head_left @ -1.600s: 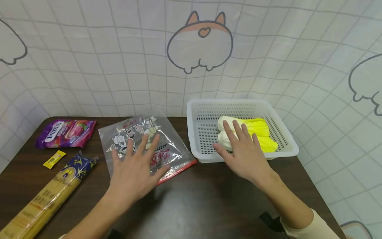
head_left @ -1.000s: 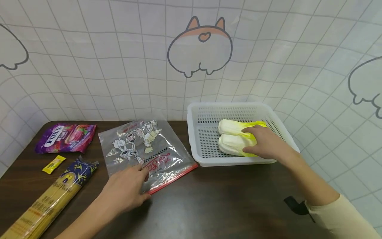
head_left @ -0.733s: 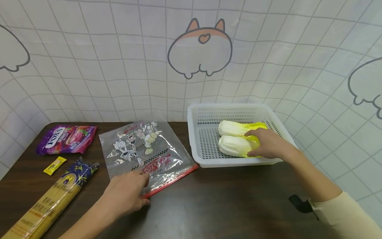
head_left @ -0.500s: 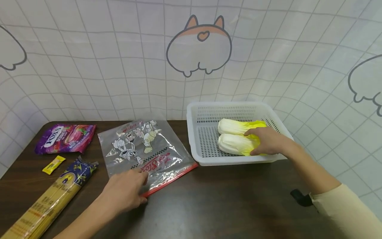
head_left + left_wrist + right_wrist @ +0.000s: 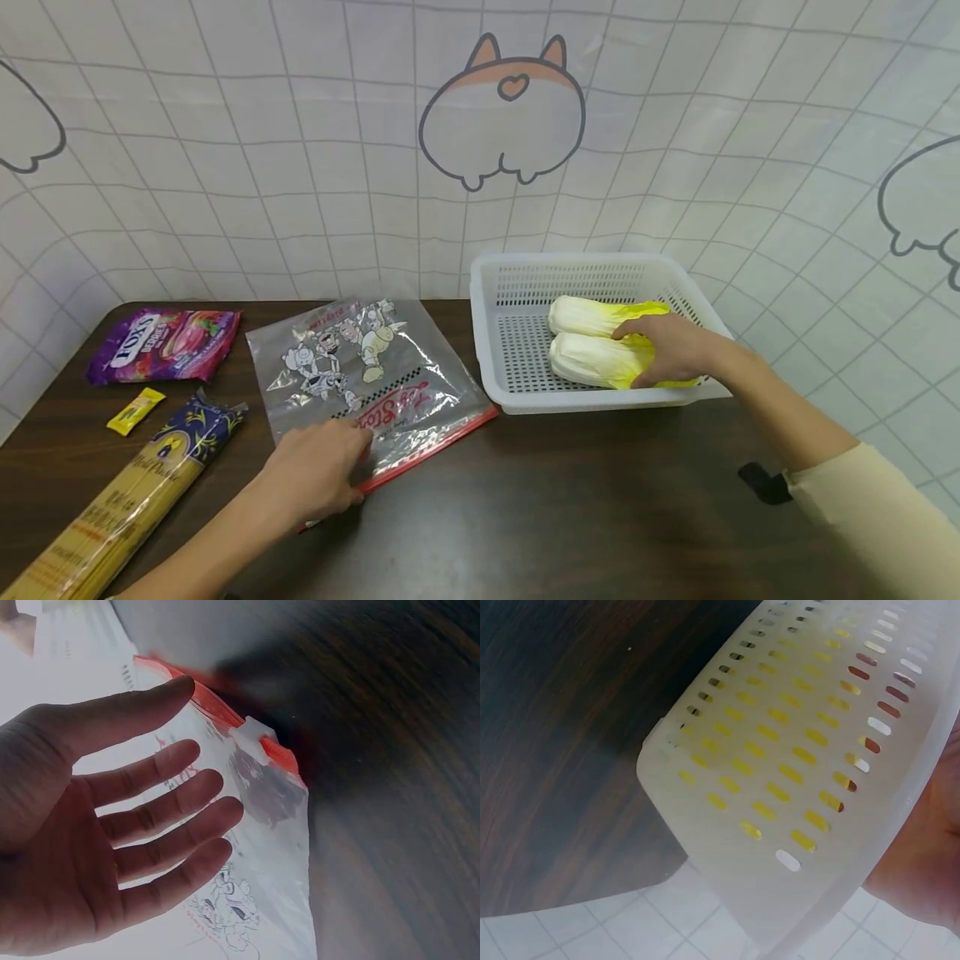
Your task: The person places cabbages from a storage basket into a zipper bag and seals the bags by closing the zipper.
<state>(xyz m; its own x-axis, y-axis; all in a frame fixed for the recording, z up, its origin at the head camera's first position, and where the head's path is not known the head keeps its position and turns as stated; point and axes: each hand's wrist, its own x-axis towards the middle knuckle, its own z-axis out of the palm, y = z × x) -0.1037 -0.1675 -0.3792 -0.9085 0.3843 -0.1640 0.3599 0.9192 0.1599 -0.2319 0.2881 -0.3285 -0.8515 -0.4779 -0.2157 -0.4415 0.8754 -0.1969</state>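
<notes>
My right hand (image 5: 678, 350) reaches into a white perforated basket (image 5: 480, 350) and grips the leafy yellow end of the nearer napa cabbage (image 5: 588, 360), thumb on the near side. A second cabbage (image 5: 581, 315) lies alongside, behind it. In the right wrist view the basket wall (image 5: 712, 881) hides most of the hand. My left hand (image 5: 318, 467) is over the near left corner of a clear zip bag (image 5: 435, 375) printed with cartoon figures. Its fingers are loosely bent and spread, the thumb by the red zip strip (image 5: 214, 705). A white slider (image 5: 251, 739) sits on that strip.
On the left of the dark table (image 5: 540, 517) lie a purple candy bag (image 5: 168, 346), a small yellow packet (image 5: 137, 411) and a long pack of spaghetti (image 5: 112, 508). A white grid-patterned curtain (image 5: 300, 208) hangs behind and to the right.
Both hands were spread flat above the bag and basket. The right went right and down onto the nearer cabbage's leaves; the left drew back to the bag's near corner. The cabbages stay in place.
</notes>
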